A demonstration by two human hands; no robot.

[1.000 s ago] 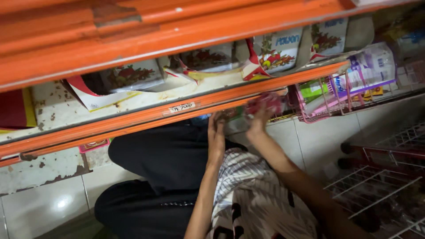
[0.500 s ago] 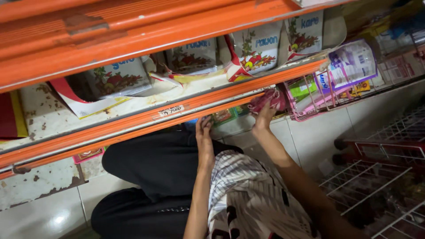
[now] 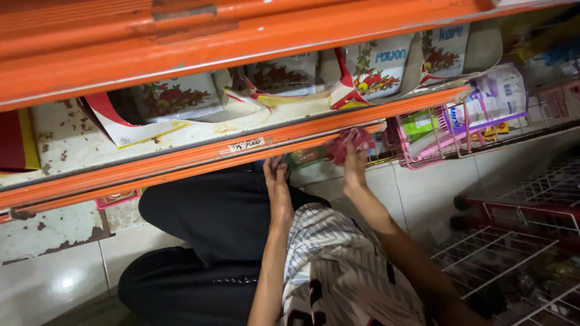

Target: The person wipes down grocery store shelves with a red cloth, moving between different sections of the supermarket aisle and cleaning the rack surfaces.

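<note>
We held both bare forearms stretched forward and upward, side by side. Our left hand had its fingers partly hidden; our right hand had its fingers curled closed.

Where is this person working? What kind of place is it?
Most likely a small grocery shop. Orange metal shelves hold open display cartons of packaged goods, a price tag is stuck on a shelf edge, and a pink wire basket holds more packets. The right hand holds a red packet under the shelf.
</note>
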